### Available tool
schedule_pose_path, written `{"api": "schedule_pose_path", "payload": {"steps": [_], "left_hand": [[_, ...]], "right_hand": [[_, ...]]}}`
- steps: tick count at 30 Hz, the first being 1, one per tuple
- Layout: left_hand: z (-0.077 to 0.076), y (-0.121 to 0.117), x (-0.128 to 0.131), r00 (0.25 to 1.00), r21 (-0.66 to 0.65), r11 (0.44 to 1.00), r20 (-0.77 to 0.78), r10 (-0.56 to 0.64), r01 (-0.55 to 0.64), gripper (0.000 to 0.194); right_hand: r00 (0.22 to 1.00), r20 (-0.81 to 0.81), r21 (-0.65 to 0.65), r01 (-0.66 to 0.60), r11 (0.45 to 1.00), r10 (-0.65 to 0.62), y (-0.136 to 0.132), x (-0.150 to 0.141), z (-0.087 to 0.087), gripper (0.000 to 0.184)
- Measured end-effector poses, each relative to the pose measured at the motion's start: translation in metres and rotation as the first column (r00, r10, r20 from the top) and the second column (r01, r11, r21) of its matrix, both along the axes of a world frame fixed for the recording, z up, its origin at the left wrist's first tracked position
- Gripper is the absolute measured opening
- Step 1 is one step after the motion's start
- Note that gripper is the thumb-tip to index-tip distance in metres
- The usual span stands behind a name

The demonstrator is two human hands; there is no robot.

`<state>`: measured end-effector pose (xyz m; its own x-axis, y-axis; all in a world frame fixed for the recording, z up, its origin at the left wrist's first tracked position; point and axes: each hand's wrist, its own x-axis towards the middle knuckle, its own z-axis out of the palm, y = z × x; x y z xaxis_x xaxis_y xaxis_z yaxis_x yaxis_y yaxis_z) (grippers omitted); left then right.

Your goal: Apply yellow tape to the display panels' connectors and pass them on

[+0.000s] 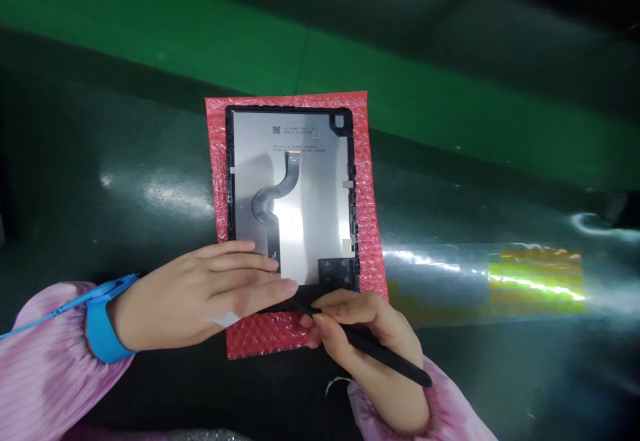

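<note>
A tablet screen assembly [320, 208] lies with its silvery back up in a black frame. A dark flex cable [265, 204] curves down its middle. My left hand [220, 288] rests flat over the lower left of the assembly, fingers stretched out and covering the cable's lower end. Pinched in my right hand [370, 341] is a slim black spudger [390, 358]. Its thin tip points left at the frame's lower edge, close to my left fingertips. Whether the tip touches the frame I cannot tell.
Under the assembly is a red bubble-wrap sheet [373, 228] on a dark glossy table [165, 161]. A clear film with a yellow patch [535, 281] lies to the right. A green band [200, 48] crosses the far side. A blue wrist strap [105, 328] and its cord are on my left wrist.
</note>
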<state>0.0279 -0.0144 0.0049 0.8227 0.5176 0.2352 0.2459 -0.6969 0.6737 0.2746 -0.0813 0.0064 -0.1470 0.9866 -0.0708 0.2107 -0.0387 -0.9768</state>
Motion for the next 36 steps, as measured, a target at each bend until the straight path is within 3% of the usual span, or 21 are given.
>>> {"api": "schedule_pose_path", "payload": {"steps": [7, 13, 36], "left_hand": [[0.0016, -0.0004, 0.0017, 0.999, 0.097, 0.995, -0.035, 0.007, -0.003, 0.035], [0.0006, -0.0008, 0.0001, 0.999, 0.099, 0.995, -0.032, 0.008, -0.005, 0.036], [-0.0059, -0.0032, -0.0014, 1.0, 0.094, 0.996, 0.0, -0.013, 0.013, 0.021]], "right_hand": [[1.0, 0.019, 0.036, 0.016, 0.999, -0.017, -0.0003, -0.0009, -0.0009, 0.016], [1.0, -0.019, 0.013, 0.013, 1.0, -0.013, -0.0023, -0.0009, -0.0026, 0.018], [0.992, 0.124, 0.034, -0.025, 0.999, 0.021, -0.0004, 0.0014, -0.001, 0.017]]}}
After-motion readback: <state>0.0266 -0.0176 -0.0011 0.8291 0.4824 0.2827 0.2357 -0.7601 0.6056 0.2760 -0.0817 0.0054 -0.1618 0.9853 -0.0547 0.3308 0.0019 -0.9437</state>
